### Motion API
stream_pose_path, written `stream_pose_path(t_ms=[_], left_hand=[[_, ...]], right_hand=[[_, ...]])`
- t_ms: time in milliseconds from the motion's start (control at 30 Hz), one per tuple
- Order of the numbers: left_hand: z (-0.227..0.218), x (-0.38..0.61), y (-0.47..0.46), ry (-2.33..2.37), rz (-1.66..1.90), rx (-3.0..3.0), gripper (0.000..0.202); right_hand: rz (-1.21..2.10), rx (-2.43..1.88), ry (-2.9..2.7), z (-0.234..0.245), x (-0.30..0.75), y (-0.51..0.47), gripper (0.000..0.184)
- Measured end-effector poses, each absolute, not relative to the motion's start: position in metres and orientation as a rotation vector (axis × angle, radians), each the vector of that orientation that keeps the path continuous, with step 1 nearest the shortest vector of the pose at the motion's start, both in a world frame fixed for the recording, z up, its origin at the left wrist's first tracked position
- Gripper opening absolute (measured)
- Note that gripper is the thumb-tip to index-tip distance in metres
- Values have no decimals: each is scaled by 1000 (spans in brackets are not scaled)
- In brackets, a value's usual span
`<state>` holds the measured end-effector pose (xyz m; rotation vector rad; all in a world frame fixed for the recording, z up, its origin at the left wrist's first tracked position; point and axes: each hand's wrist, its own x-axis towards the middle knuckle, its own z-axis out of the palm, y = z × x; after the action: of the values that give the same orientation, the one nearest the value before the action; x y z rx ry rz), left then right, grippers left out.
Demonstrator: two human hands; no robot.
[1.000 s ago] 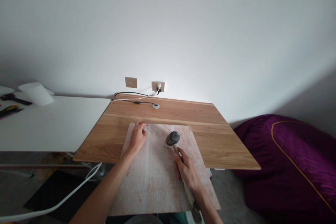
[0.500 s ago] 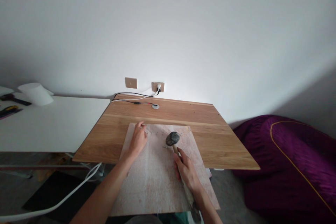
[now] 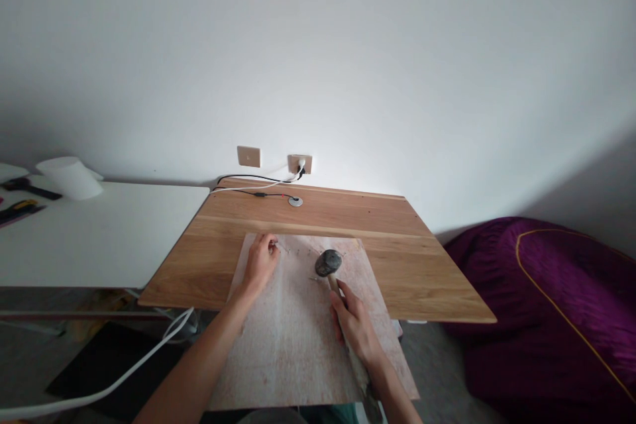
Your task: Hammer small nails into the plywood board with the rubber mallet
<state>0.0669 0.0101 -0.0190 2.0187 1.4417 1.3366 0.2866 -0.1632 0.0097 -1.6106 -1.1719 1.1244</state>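
My right hand (image 3: 354,318) is wrapped round the pale handle of a hammer (image 3: 328,264). Its dark, rounded head rests on or hovers just over the upper right part of a whitish wooden board (image 3: 298,338); I cannot tell which. At the board's upper left, my left hand (image 3: 260,265) has its thumb and fingers curled together, and whatever is between the fingertips is too small to make out. Several thin nails (image 3: 287,248) stand or lie along the board's far side, between my left hand and the hammer head. One small nail (image 3: 314,279) is just left of the hammer handle.
Beneath the board is a brown wooden desk (image 3: 422,271). Cables run across its back to a wall socket (image 3: 300,164). On the left, a white table (image 3: 124,232) holds a white roll (image 3: 72,178) and dark tools. A purple beanbag-like seat (image 3: 497,298) is at right.
The fingers of my left hand have curled inward and closed at the board's far left corner. My right hand and the hammer have hardly moved.
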Motion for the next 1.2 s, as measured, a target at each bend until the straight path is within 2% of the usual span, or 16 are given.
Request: stream_pose_path(t_ms=[133, 233, 400, 767, 1200], left_hand=[[-14, 63, 11, 1343, 1338, 1883, 17], [-12, 59, 11, 1278, 1313, 1843, 22], [-14, 55, 8, 1216, 1232, 2007, 20], [-13, 59, 8, 1236, 1171, 2206, 27], [-10, 59, 1, 1149, 1139, 2418, 32]], right_hand=[[1111, -1625, -1180, 11, 287, -163, 64], [1126, -1618, -1197, 13, 287, -164, 66], [1118, -1612, -1197, 14, 287, -165, 69], [1100, -1604, -1205, 13, 286, -163, 63], [1116, -1591, -1202, 10, 287, -164, 72]])
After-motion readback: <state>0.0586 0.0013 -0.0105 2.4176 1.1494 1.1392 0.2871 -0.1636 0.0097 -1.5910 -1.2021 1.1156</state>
